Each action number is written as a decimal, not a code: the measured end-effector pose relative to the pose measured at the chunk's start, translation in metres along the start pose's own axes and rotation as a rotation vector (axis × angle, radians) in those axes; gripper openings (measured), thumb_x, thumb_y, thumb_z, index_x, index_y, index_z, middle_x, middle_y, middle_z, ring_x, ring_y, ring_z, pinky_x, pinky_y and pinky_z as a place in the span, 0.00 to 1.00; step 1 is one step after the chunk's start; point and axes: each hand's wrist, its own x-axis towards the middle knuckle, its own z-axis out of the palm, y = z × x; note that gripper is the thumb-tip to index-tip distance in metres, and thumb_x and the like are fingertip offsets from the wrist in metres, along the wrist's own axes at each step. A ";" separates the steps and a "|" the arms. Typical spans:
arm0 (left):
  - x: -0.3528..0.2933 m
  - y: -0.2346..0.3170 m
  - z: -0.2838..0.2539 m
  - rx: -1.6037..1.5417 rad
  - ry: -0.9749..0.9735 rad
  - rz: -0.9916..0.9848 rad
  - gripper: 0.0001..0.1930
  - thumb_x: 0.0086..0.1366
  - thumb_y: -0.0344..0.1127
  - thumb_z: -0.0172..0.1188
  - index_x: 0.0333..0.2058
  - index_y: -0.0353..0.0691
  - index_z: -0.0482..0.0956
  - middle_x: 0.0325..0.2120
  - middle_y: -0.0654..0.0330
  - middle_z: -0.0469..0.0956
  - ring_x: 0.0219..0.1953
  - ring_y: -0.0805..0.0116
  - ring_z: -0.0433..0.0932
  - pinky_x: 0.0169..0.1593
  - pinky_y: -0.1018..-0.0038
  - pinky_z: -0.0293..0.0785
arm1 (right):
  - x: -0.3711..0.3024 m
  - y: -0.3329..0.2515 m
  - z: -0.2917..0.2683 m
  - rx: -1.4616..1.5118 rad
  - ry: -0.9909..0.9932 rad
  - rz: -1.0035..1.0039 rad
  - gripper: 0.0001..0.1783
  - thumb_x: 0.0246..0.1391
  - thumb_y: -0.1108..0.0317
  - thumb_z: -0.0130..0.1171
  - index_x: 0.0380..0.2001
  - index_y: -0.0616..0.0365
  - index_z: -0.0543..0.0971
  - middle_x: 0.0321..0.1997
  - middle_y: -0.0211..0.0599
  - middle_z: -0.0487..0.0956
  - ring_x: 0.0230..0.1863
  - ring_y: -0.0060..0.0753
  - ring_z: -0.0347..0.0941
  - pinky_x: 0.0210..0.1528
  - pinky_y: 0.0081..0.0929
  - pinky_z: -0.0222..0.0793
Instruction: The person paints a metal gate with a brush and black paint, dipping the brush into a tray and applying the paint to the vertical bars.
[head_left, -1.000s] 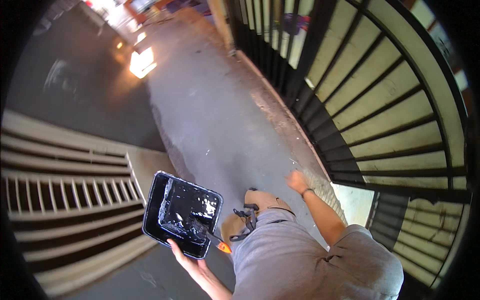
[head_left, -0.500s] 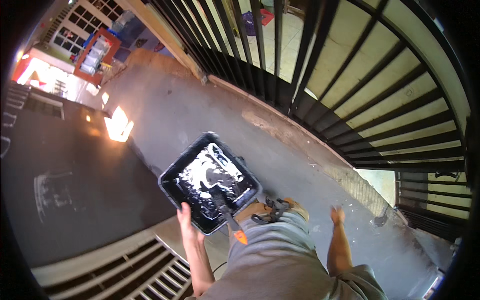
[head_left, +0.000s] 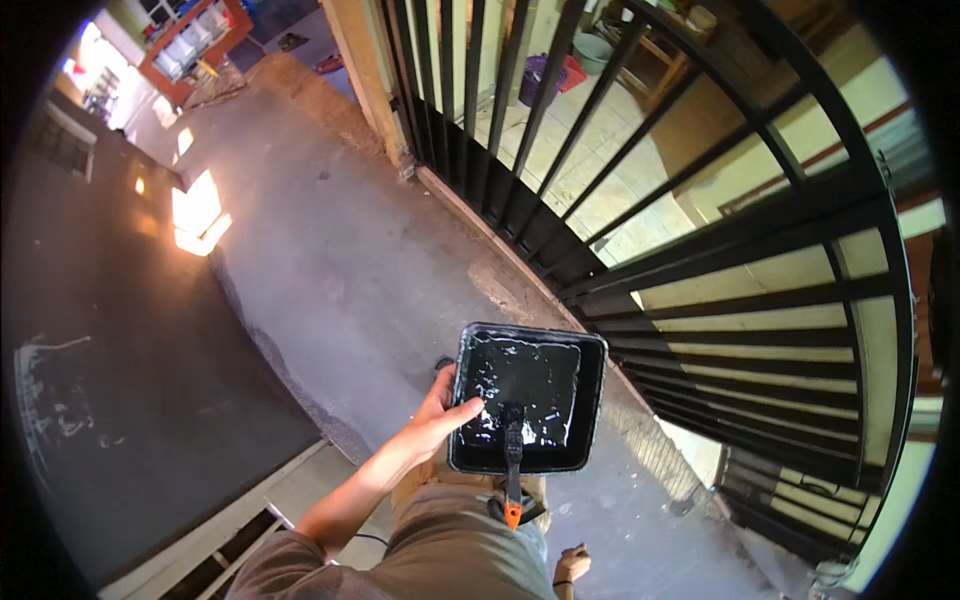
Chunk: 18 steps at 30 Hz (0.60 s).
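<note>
My left hand grips a black paint tray by its left side, with the thumb over the rim. Dark, glossy wet paint covers the tray's floor and reflects the light. A paintbrush with a dark handle and an orange end lies in the tray, its handle sticking out over the near rim. Low beside my body hangs my right hand, small in view, its fingers curled and nothing seen in them. A dark band circles that wrist.
A black barred metal gate spans the right side. Behind it stand a purple basket and a grey bucket. A dark wall with pale smears rises at left. Grey concrete floor runs ahead past a wooden post.
The tray has moved right and turned in my left hand's grip, the brush still in it. My right hand has dropped lower and closer to my body. The view has turned toward the gate.
</note>
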 end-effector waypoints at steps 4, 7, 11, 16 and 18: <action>0.024 -0.007 -0.002 -0.017 0.038 -0.068 0.40 0.71 0.39 0.71 0.72 0.39 0.56 0.63 0.57 0.71 0.65 0.69 0.70 0.69 0.66 0.68 | 0.051 -0.128 0.021 0.113 0.249 -0.691 0.14 0.61 0.65 0.68 0.43 0.65 0.80 0.45 0.52 0.80 0.30 0.60 0.77 0.39 0.52 0.76; 0.058 -0.031 -0.027 -0.037 0.058 -0.076 0.41 0.71 0.43 0.71 0.73 0.38 0.56 0.64 0.57 0.70 0.66 0.67 0.69 0.69 0.66 0.67 | 0.092 -0.257 0.024 0.279 -0.206 -0.472 0.14 0.61 0.67 0.68 0.46 0.62 0.80 0.47 0.50 0.79 0.37 0.49 0.79 0.41 0.43 0.76; 0.147 -0.090 -0.080 -0.052 0.036 0.001 0.45 0.70 0.44 0.72 0.74 0.37 0.54 0.64 0.57 0.71 0.65 0.67 0.70 0.69 0.66 0.66 | 0.154 -0.398 0.054 0.379 -0.128 -0.726 0.16 0.71 0.64 0.60 0.55 0.62 0.79 0.49 0.38 0.82 0.41 0.29 0.76 0.42 0.29 0.74; 0.266 -0.173 -0.163 -0.066 0.080 -0.040 0.44 0.69 0.41 0.72 0.74 0.39 0.55 0.63 0.59 0.72 0.64 0.69 0.71 0.69 0.67 0.67 | 0.243 -0.492 0.148 0.667 -0.103 -0.882 0.35 0.78 0.41 0.39 0.56 0.64 0.79 0.47 0.39 0.83 0.45 0.31 0.78 0.47 0.30 0.75; 0.308 -0.206 -0.180 -0.088 0.080 -0.038 0.41 0.70 0.39 0.71 0.74 0.41 0.56 0.61 0.59 0.74 0.63 0.69 0.74 0.66 0.66 0.72 | 0.257 -0.523 0.173 0.839 -0.082 -0.987 0.42 0.75 0.32 0.35 0.57 0.65 0.78 0.45 0.41 0.83 0.45 0.33 0.78 0.50 0.33 0.73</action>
